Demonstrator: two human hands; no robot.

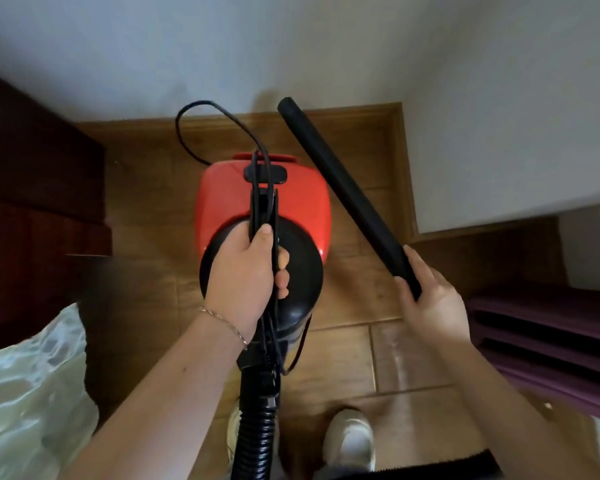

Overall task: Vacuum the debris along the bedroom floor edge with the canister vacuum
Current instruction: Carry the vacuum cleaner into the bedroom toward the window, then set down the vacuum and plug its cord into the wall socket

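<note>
The red and black canister vacuum [222, 195] is below me over the wooden floor [347, 341]. My left hand [243, 271] is closed around its black top handle, together with the black power cord [201, 109], which loops toward the wall. A ribbed black hose [253, 441] leaves the canister toward my feet. My right hand [430, 299] grips the near end of a black wand tube [340, 181], which slants up and left toward the skirting.
A white wall and wooden skirting board [361, 112] close the corner ahead. Dark wooden furniture [35, 188] stands at the left, pale shiny bedding [28, 393] at lower left, a purple slatted object [551, 341] at the right. My shoes [350, 441] are below.
</note>
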